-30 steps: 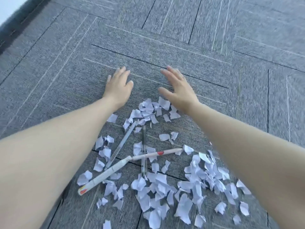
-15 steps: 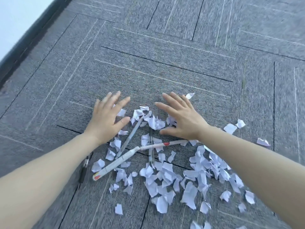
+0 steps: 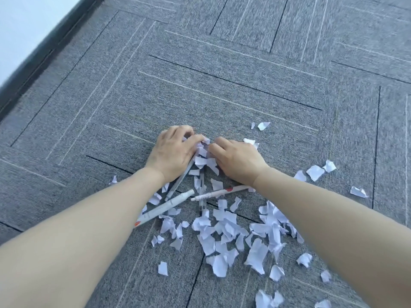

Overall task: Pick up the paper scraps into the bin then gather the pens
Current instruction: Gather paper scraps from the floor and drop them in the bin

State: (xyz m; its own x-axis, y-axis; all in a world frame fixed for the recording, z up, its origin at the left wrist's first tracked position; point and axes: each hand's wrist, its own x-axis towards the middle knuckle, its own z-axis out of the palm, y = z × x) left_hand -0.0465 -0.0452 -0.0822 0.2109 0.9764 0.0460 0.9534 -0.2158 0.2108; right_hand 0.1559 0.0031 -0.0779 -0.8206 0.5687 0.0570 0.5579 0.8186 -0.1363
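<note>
White paper scraps lie scattered over the grey carpet, thickest near my right forearm. My left hand and my right hand press in from both sides on a small heap of scraps, fingers curled around it. A white pen with a red end lies diagonally below my left wrist. A second white pen with a red band lies beside my right wrist. A grey pen runs under my left hand, and a clear dark pen lies upright between them. No bin is in view.
Grey carpet tiles cover the floor. A dark skirting board and a pale wall run along the upper left. Loose scraps lie apart at the right and above my right hand.
Both hands went from flat and spread to drawn together, fingers curling in, bunching the far scraps into a heap between them. The view shifted forward.
</note>
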